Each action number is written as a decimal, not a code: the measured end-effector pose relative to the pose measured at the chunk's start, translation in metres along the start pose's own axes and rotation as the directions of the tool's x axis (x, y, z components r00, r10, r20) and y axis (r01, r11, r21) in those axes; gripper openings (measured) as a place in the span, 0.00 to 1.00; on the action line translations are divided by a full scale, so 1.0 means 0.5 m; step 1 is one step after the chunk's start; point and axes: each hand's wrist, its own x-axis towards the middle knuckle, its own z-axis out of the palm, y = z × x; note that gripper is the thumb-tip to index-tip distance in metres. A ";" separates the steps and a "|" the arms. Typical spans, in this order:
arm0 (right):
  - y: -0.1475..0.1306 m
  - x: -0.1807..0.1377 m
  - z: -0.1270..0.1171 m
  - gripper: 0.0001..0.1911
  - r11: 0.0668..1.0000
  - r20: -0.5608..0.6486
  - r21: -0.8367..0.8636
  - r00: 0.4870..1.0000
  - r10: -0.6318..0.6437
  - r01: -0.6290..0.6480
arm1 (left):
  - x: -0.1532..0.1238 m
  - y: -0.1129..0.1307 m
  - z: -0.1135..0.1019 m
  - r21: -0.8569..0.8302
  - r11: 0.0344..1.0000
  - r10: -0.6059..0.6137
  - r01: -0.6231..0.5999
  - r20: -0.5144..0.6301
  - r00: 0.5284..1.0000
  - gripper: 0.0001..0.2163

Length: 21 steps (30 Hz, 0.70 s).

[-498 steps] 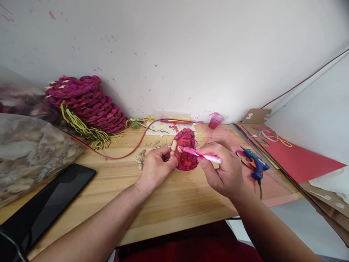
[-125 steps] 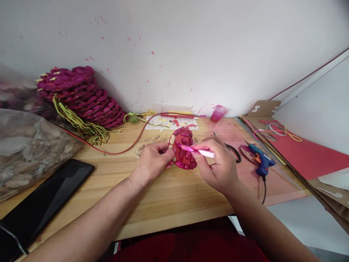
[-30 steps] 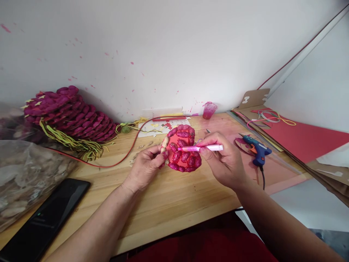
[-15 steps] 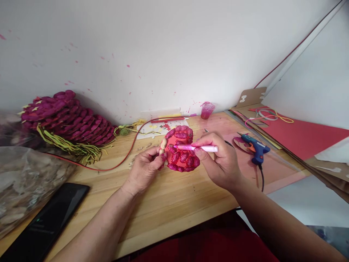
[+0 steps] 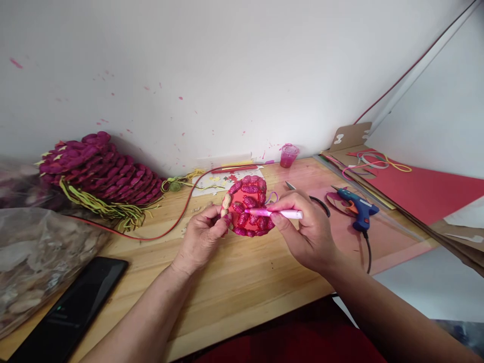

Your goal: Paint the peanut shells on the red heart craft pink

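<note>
Between thumb and fingers, my left hand (image 5: 206, 232) pinches the left edge of a round red piece (image 5: 249, 194) covered with peanuts. Most of these peanuts are painted a glossy magenta; a few at the left edge, such as one peanut (image 5: 226, 201), are bare tan shell. My right hand (image 5: 302, 229) is closed on a white-handled paintbrush (image 5: 289, 214) with pink stain toward its tip. The brush tip lies over the middle of the piece, touching or very near the painted peanuts. A thin purple loop (image 5: 271, 197) shows behind the brush.
Magenta peanut pieces (image 5: 113, 174) with yellow-green tassels are stacked back left. A plastic bag of peanuts (image 5: 30, 267) and a black phone (image 5: 71, 312) lie left. A cup of magenta paint (image 5: 289, 156) stands by the wall. Scissors (image 5: 320, 204) and a blue glue gun (image 5: 357, 207) lie right.
The brush tip has moved slightly down and right across the piece. The view has shifted a little, and the purple loop and more of the scissors now show.
</note>
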 end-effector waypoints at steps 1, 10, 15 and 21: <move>-0.001 -0.001 -0.001 0.05 1.000 0.001 0.000 1.000 0.001 -0.001 | 0.000 0.000 0.000 0.017 1.000 0.020 -0.020 0.000 1.000 0.13; -0.005 0.002 0.009 0.03 0.997 -0.057 0.060 0.997 0.048 -0.044 | 0.000 0.006 0.004 0.228 0.946 0.239 -0.229 -0.018 0.971 0.08; -0.003 0.002 0.004 0.02 0.998 -0.080 0.007 0.994 0.070 -0.069 | 0.001 0.004 0.007 0.269 0.931 0.267 -0.246 -0.047 0.962 0.08; -0.009 0.003 0.009 0.03 0.993 -0.064 0.089 0.994 0.087 -0.081 | -0.001 0.005 0.009 0.306 0.917 0.281 -0.254 -0.047 0.958 0.08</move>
